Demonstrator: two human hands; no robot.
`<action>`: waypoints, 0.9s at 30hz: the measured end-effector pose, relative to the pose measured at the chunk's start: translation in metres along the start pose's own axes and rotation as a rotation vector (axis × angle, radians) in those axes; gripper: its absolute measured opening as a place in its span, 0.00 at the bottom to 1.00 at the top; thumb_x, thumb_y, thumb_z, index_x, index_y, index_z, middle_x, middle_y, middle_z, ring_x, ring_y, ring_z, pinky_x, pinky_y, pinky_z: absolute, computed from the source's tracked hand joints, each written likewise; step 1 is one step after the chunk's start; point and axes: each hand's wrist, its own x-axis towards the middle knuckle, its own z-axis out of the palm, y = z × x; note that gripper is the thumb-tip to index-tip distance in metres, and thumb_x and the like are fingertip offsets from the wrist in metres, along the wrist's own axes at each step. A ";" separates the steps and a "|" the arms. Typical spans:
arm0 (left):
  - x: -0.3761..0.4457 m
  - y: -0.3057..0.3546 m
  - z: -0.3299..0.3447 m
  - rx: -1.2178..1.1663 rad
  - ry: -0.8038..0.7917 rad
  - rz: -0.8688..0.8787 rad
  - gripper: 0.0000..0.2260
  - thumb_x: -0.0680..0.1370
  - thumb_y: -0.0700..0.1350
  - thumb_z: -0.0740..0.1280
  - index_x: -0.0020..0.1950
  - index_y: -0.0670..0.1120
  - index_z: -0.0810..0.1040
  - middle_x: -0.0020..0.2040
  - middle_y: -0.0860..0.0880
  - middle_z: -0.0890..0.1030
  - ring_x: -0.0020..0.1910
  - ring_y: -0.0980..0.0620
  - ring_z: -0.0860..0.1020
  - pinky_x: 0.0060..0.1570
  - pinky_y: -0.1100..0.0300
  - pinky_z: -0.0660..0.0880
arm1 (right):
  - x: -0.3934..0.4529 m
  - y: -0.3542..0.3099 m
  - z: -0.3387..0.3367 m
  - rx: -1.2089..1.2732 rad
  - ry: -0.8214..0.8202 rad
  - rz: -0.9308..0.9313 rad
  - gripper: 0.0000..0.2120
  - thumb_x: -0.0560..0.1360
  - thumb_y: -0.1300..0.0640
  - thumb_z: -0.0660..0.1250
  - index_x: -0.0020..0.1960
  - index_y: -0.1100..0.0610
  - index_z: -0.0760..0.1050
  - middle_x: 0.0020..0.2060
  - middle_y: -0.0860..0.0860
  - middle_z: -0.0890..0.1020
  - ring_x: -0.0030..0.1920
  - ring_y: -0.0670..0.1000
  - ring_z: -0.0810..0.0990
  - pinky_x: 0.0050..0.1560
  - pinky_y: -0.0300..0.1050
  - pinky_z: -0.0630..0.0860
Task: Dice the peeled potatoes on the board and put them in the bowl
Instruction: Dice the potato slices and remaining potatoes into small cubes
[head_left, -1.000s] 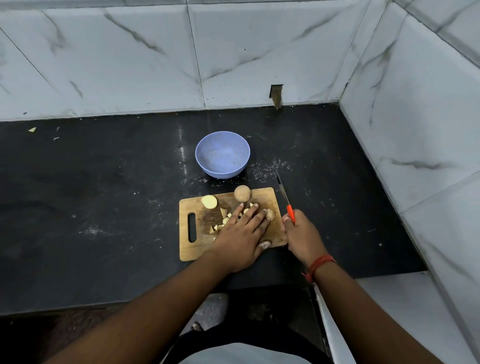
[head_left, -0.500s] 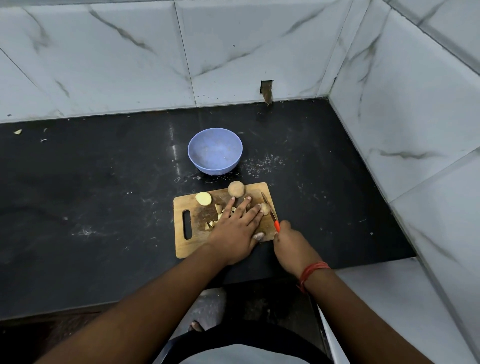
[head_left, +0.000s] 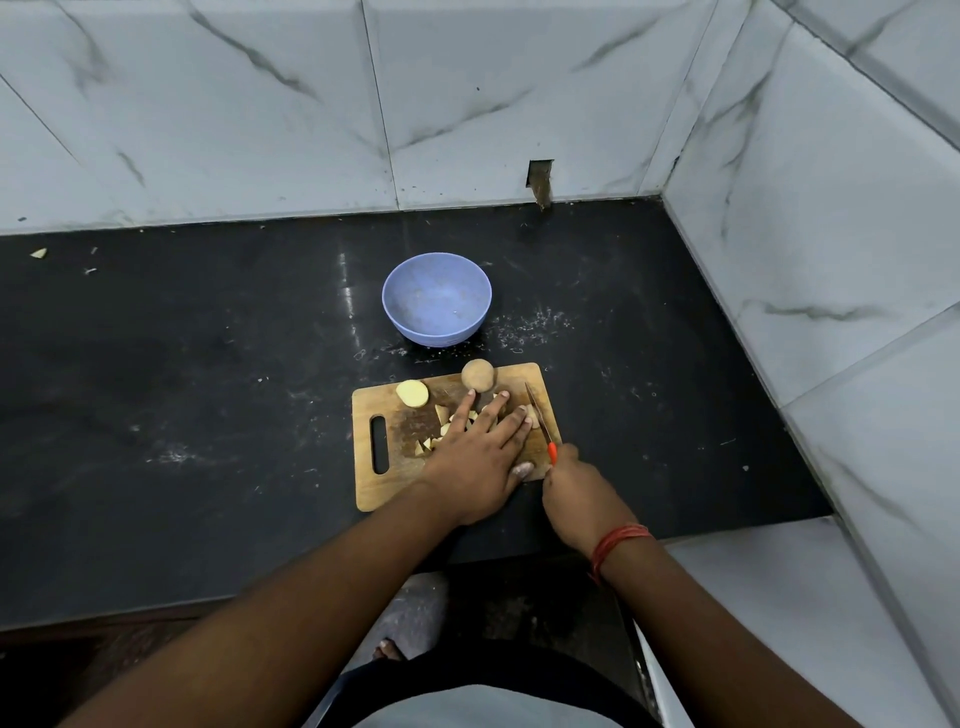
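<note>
Under left hand (head_left: 475, 457), potato pieces (head_left: 441, 415), seemingly pressed

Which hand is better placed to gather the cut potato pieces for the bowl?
Probably the left hand: it lies flat and open on the yellow diced potato pieces on the wooden cutting board. The right hand grips the orange-handled knife.

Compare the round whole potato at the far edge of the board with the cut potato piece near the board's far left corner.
The whole potato is round and dull tan; the cut piece is pale yellow with a flat cut face turned up. The whole potato sits taller at the far edge, close to the bowl; the cut piece lies lower, to its left. Both rest on the wooden cutting board, and neither hand touches them.
</note>
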 end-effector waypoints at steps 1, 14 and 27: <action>0.000 0.000 0.000 0.000 0.001 0.001 0.32 0.82 0.60 0.41 0.81 0.45 0.59 0.81 0.48 0.60 0.82 0.43 0.50 0.77 0.36 0.43 | -0.001 0.000 0.001 -0.004 0.002 0.004 0.11 0.82 0.59 0.51 0.62 0.61 0.65 0.50 0.60 0.81 0.48 0.58 0.81 0.45 0.49 0.76; 0.000 0.000 0.001 0.044 0.035 0.021 0.30 0.84 0.58 0.45 0.80 0.44 0.61 0.80 0.47 0.64 0.81 0.43 0.51 0.77 0.35 0.43 | 0.023 -0.017 0.005 -0.048 -0.154 0.224 0.21 0.81 0.62 0.55 0.72 0.63 0.58 0.63 0.62 0.77 0.63 0.60 0.77 0.61 0.51 0.73; -0.001 0.004 -0.002 0.042 0.009 -0.010 0.29 0.85 0.58 0.46 0.81 0.44 0.58 0.81 0.47 0.60 0.82 0.43 0.49 0.77 0.36 0.42 | -0.021 0.024 0.022 -0.161 -0.236 0.044 0.17 0.81 0.62 0.54 0.69 0.65 0.61 0.53 0.60 0.77 0.54 0.59 0.78 0.45 0.45 0.71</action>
